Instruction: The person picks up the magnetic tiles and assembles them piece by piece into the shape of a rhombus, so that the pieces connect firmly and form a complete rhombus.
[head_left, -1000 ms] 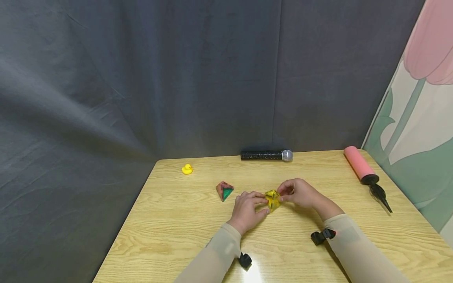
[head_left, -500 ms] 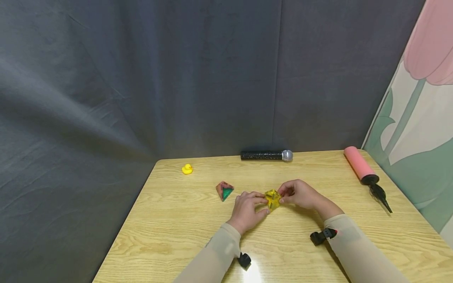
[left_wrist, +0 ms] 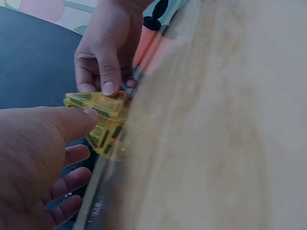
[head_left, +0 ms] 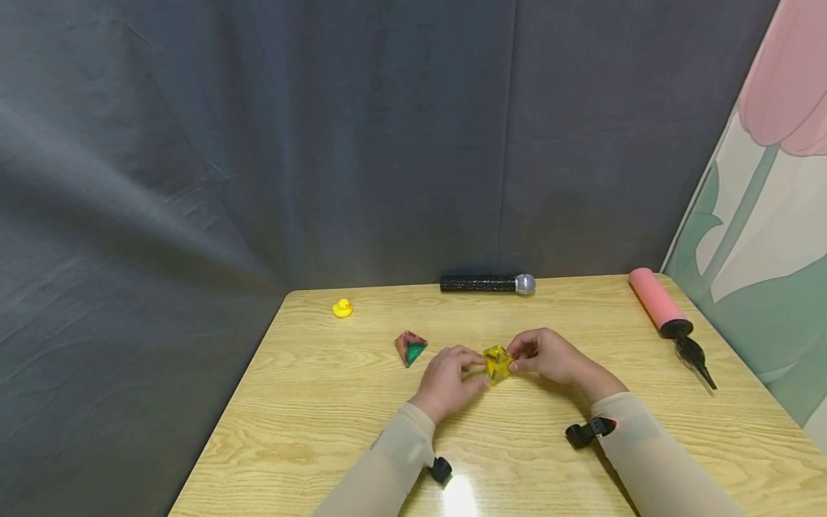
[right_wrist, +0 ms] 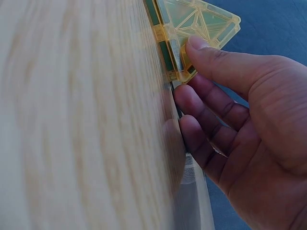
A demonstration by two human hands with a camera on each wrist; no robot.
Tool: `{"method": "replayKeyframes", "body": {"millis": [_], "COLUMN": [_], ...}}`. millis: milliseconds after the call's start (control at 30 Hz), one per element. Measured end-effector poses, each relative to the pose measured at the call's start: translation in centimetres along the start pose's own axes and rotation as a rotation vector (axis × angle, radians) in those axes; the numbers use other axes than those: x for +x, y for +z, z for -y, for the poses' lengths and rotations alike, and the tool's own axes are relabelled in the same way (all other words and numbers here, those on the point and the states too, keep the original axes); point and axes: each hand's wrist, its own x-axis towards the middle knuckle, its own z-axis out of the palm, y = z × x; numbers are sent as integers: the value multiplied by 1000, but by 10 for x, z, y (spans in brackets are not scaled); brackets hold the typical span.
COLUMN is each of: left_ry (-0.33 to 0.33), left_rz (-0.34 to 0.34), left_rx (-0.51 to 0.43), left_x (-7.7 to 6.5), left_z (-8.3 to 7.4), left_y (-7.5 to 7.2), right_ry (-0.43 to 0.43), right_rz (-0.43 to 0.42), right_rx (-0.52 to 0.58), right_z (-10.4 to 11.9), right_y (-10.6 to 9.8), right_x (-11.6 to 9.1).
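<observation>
A see-through yellow pyramid of triangular magnetic tiles (head_left: 497, 365) sits on the wooden table between my two hands. My right hand (head_left: 550, 355) pinches its right side; in the right wrist view the thumb lies on one yellow face (right_wrist: 204, 21) and the index finger is partly hidden behind it. On the left side, my left hand (head_left: 449, 380) has its thumb over the yellow tiles (left_wrist: 108, 104) in the left wrist view, while its other fingers are loosely spread and apart from them. Left of the hands lies a red and green tile piece (head_left: 410, 348).
A yellow rubber duck (head_left: 342, 308) stands at the back left of the table (head_left: 291, 424). Along the back edge lies a black microphone (head_left: 484, 283) with a silver head. At the right is a pink hand pump (head_left: 659, 301). A dark curtain (head_left: 388, 143) hangs behind.
My left hand has drawn back slightly to the left and its fingers have come off the yellow pyramid's side. The right hand keeps its pinch nearly in place.
</observation>
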Motion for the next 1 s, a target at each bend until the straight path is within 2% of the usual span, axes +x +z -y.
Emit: {"method": "replayKeyframes", "body": {"millis": [267,433,667,833,1000], "left_ry": [-3,-12,-13,-15,-52], "left_rz": [-45,-90,-193,-238,-265], "left_rx": [-49,-119,-129,-219,-272], "left_x": [0,0,2,4,4], "left_z": [-5,-2,10,24,39], "left_y": [-22,-38,-58,-72,-82], "right_ry": [11,14,7,13,-17], "right_rz": [-13,-24,-35,-44,-45], "right_rx": [-12,-14,1,1,-16], "right_z": [0,-2,-3,-2,1], "right_y": [1,1,1,0,0], "right_x": [0,0,-1,-1,-3]}}
